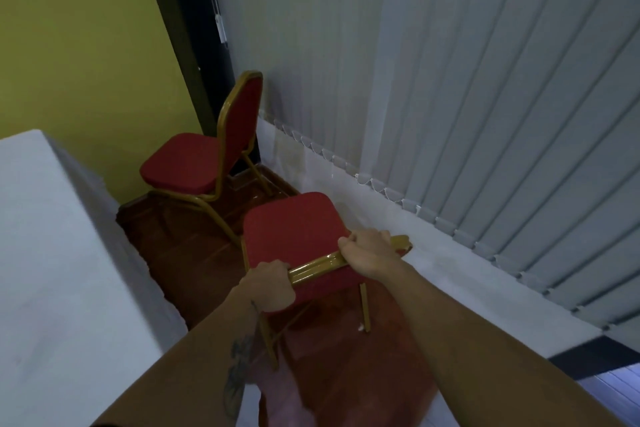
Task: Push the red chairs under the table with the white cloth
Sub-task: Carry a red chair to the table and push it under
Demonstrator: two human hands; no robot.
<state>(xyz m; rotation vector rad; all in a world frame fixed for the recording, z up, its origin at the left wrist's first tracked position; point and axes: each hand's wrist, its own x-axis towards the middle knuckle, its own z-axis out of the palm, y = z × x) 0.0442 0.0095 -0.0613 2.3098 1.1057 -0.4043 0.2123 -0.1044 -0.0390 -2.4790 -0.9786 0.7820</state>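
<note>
Directly below me stands a red chair [291, 229] with a gold metal frame, seen from above and behind. My left hand [272, 284] grips the left end of its gold backrest top, and my right hand [367, 251] grips the right end. A second red chair [188, 165] with the same gold frame stands farther off in the corner, its seat facing left. The table with the white cloth [59, 253] fills the left side; the cloth hangs down to the floor beside the near chair.
Grey vertical blinds [485, 97] and a low white ledge [433, 253] run along the right. A yellow-green wall [76, 45] closes the far left corner. Dark red-brown wooden floor [194, 253] forms a narrow strip between table and ledge.
</note>
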